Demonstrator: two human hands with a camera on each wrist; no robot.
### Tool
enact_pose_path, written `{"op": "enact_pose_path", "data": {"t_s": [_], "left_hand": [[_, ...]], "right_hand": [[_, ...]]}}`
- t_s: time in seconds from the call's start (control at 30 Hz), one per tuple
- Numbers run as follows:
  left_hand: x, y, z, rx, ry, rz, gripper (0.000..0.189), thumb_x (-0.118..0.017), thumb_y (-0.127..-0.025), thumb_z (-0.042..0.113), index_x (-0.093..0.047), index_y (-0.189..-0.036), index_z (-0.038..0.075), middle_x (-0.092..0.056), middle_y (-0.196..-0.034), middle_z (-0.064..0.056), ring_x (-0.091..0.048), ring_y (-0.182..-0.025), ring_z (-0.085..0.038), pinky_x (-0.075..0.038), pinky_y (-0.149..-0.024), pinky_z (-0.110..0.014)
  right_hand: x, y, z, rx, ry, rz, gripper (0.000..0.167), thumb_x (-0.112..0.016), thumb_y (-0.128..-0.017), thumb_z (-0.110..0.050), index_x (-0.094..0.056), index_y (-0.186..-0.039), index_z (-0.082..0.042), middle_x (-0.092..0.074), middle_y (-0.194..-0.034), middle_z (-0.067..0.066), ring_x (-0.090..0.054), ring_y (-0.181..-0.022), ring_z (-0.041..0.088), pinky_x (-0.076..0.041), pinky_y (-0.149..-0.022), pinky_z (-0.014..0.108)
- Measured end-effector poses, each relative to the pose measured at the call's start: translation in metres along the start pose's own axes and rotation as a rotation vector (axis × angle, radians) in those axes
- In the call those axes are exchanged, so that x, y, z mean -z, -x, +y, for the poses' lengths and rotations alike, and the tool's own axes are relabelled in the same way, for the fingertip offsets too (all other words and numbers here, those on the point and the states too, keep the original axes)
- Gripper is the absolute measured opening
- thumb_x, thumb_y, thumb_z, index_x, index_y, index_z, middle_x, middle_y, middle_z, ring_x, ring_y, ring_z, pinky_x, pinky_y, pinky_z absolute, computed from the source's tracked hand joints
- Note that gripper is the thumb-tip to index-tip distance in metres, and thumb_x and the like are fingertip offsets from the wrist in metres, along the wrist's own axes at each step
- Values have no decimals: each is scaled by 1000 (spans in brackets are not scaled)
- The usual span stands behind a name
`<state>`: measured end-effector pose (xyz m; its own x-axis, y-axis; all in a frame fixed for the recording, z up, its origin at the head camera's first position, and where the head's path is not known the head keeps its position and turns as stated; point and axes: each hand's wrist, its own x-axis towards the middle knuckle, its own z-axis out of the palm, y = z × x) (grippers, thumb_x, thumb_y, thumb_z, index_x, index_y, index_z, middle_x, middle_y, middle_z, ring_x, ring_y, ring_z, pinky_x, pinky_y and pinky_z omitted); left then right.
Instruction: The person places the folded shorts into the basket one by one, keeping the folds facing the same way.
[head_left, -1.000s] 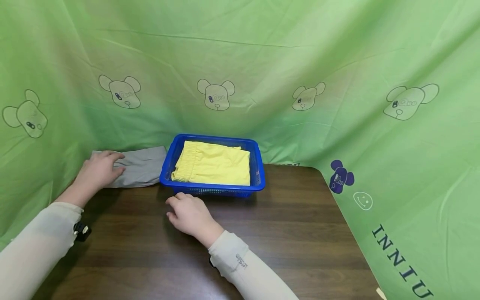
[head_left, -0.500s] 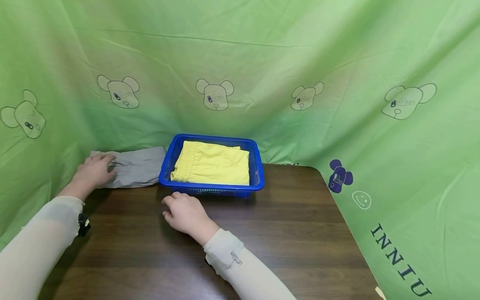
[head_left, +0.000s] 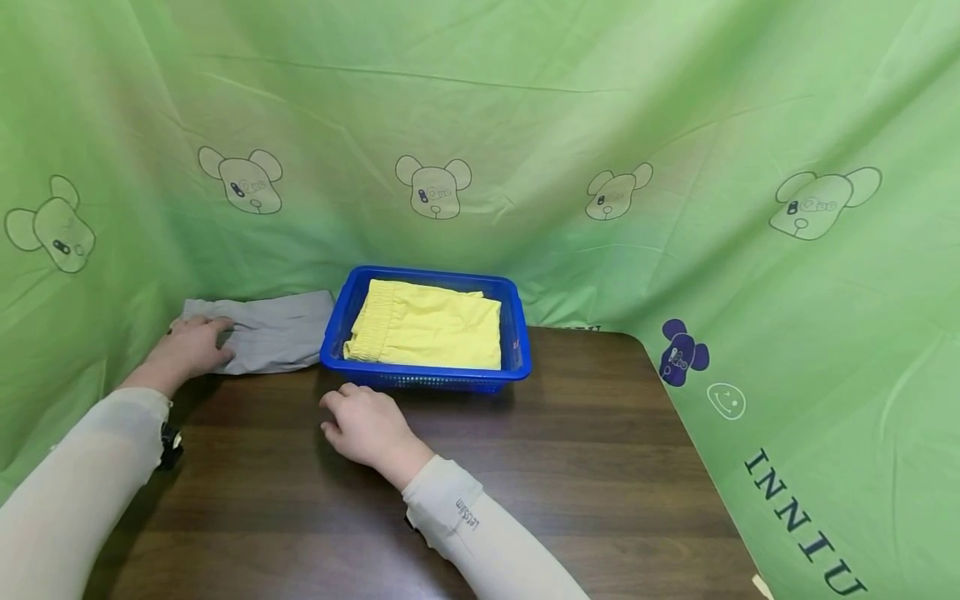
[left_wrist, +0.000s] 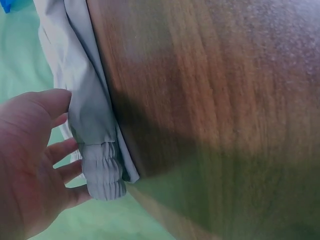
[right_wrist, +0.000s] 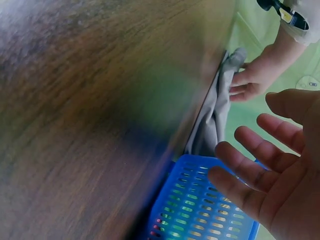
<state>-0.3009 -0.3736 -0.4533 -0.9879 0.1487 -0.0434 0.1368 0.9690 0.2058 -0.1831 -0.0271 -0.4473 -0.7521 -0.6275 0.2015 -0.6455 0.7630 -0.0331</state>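
Note:
A grey folded garment (head_left: 281, 333) with a gathered elastic waistband (left_wrist: 104, 170) lies at the table's back left. My left hand (head_left: 191, 346) is over its left end, thumb and fingertips touching the cloth near the waistband in the left wrist view. Just in front of a blue plastic basket (head_left: 427, 374), my right hand (head_left: 369, 427) hovers above the table with fingers loosely bent and nothing in them. Yellow folded shorts (head_left: 431, 327) with an elastic waist lie inside the basket. From the right wrist, the basket's slotted side shows beyond the fingers.
The brown wooden table (head_left: 585, 467) has a rounded back right corner. Green cloth (head_left: 517, 108) with printed bear heads hangs around the back and sides. The basket stands close to the back cloth, beside the grey garment's right end.
My left hand has drawn slightly left and lower onto the garment's waistband end. The right hand has shifted a little left. Basket and yellow shorts have stayed put.

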Motion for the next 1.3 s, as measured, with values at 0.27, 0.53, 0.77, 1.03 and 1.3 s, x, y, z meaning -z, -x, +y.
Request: {"op": "enact_pose_path", "data": {"t_s": [0.27,0.53,0.77,1.03,1.3], "left_hand": [[0,-5,-5,3,-19,-9,69,-70,-90,28,-44,-144,-6,-29,-147,-42,-20,-131,-69,-28,-99,-83],[-4,-4,-12,10,-5,-34,69,-70,-91,29,-43,-145,-5,-26,-147,-42,-17,-132,-69,-27,-99,-83],[-6,-1,-18,-35,-26,-59,64,-69,-93,30,-48,-144,-3,-25,-149,-40,-17,-133,-69,-28,-100,-82],[1,7,-13,-97,-34,-83,59,-73,-92,21,-53,-139,-7,-32,-146,-42,-23,-130,-68,-27,-103,-81],[-1,10,-15,-146,-57,-97,56,-76,-86,15,-57,-133,-8,-39,-142,-42,-29,-126,-69,-29,-103,-79]], "right_hand": [[-1,-2,-2,5,-9,-11,29,-65,-99,-40,-69,-125,-27,-68,-112,-11,-65,-95,6,-55,-77,21],[-1,-4,-4,8,-3,-13,29,-65,-100,-40,-69,-125,-27,-68,-112,-10,-64,-94,6,-55,-76,21],[-3,-7,-5,2,-12,-38,30,-65,-100,-40,-69,-126,-27,-68,-111,-10,-64,-94,7,-55,-75,21],[-8,-12,-6,-3,-14,-37,29,-65,-99,-39,-70,-125,-27,-67,-108,-10,-64,-92,7,-55,-74,22],[-12,-13,-8,-10,-6,-29,28,-66,-99,-40,-70,-123,-27,-67,-108,-10,-64,-92,6,-55,-73,21]]}}
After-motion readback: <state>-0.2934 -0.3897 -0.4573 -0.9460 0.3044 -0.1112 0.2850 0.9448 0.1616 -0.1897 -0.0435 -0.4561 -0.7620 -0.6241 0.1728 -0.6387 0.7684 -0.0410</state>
